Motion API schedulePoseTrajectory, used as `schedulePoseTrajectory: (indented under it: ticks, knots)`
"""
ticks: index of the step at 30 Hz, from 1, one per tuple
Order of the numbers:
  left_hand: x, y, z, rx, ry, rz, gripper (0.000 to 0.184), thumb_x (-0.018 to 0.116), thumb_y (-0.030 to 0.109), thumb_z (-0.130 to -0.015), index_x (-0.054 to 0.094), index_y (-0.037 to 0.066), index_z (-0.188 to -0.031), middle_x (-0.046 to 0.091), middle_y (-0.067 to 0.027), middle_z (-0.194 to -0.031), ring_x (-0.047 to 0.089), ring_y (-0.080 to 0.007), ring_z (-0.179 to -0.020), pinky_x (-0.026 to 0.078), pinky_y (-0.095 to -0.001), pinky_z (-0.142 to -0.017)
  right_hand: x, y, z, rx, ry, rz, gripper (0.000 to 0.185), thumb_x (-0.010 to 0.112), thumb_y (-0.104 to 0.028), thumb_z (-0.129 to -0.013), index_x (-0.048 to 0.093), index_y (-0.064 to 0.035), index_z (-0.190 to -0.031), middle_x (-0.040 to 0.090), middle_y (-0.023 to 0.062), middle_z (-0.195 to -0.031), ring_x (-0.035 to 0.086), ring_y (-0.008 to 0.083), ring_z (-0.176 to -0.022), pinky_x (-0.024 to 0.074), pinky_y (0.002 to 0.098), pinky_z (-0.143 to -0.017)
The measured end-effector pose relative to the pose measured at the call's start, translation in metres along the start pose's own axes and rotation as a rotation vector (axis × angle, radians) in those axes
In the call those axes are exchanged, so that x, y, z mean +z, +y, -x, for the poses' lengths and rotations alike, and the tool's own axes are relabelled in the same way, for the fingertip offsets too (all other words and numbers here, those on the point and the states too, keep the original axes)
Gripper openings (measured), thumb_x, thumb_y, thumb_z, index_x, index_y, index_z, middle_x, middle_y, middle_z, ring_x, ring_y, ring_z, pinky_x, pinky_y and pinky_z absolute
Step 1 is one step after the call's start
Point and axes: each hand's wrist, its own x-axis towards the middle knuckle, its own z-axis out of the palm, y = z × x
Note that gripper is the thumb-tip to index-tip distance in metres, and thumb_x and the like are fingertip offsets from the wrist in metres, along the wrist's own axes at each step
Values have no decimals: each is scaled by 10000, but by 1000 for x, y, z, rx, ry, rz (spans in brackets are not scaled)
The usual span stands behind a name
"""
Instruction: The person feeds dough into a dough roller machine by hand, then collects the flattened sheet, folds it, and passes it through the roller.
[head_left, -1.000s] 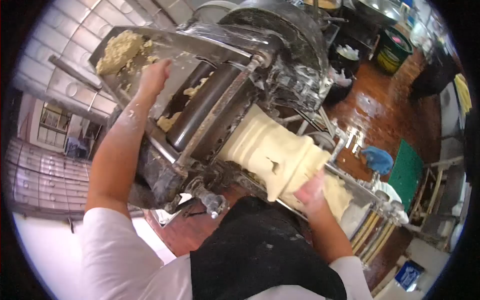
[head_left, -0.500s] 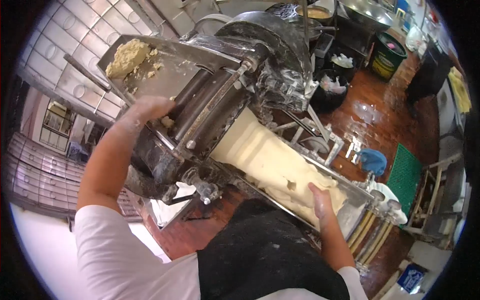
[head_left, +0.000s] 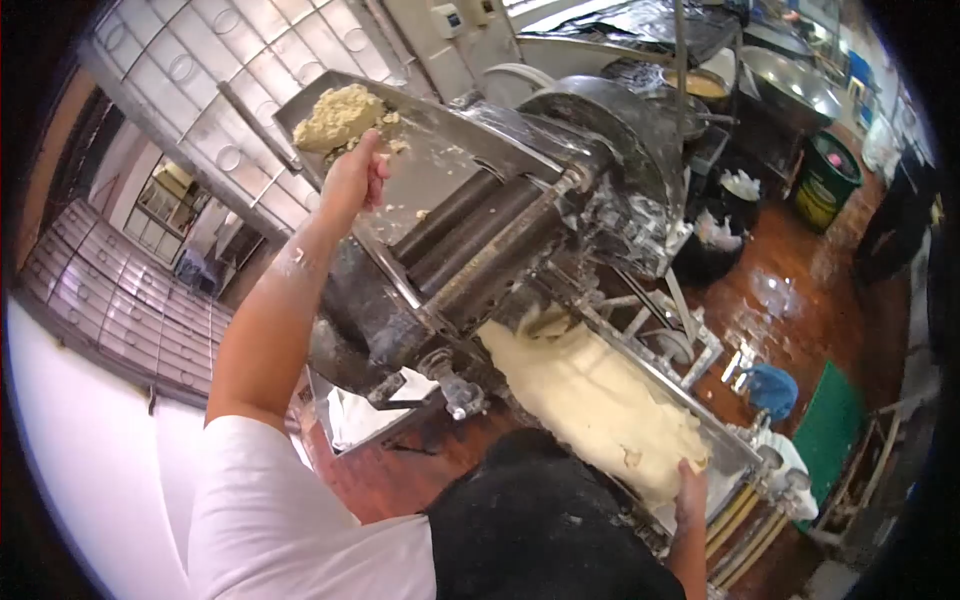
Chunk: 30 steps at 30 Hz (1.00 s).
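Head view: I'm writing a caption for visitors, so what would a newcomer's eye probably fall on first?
Probably the broad, pale dough sheet, spread along the metal trough below the rollers, with the right hand at its lower-right end. Next, the crumbly dough lump in the upper-left corner of the feed tray, with the left hand just below it in view.
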Motion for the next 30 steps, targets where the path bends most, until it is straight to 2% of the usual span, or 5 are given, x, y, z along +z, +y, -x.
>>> schedulePoseTrajectory:
  ticks: [3, 13, 21, 25, 30]
  knots:
    - [-42, 33, 18, 269, 126, -369, 531, 547, 547, -893, 630, 29, -817, 544, -34, -620, 525, -136, -578, 432, -310, -567, -5, -16, 3, 202, 20, 120, 351, 602, -224, -910, 561, -37, -1204, 638, 88, -1033, 634, 192, -826, 535, 321, -637]
    - [-254, 24, -73, 400, 729, 177, 608, 475, 567, -903, 564, 24, -1163, 609, -75, -1030, 550, -165, -879, 430, -311, -715, 91, -138, 26, -380, 216, 217, 294, 618, -218, -920, 621, 17, -1096, 640, 55, -951, 577, 110, -826, 467, 247, -717]
    - [-293, -87, -256, 68, 221, 712, 720, 447, 579, -905, 395, 8, -1341, 571, -162, -1189, 564, -256, -1023, 451, -437, -873, 316, -200, 158, -900, 106, 330, 289, 655, -227, -870, 643, 5, -1042, 639, 107, -1038, 577, 191, -966, 455, 321, -834]
    - [-271, -116, -328, 88, 1, 632, 567, 510, 557, -882, 530, 83, -1193, 650, -73, -993, 611, -223, -816, 469, -378, -754, 389, -231, 215, -1170, 80, 516, 398, 682, -325, -815, 651, -5, -1051, 598, 185, -1169, 533, 354, -1126, 408, 442, -949]
    - [-221, -123, -388, 60, 21, 205, 699, 523, 612, -853, 515, 69, -1293, 647, -107, -1141, 590, -245, -1086, 400, -449, -974, 432, -239, 219, -1162, 53, 661, 476, 673, -376, -799, 642, -5, -1096, 532, 243, -1275, 458, 423, -1226, 326, 487, -1032]
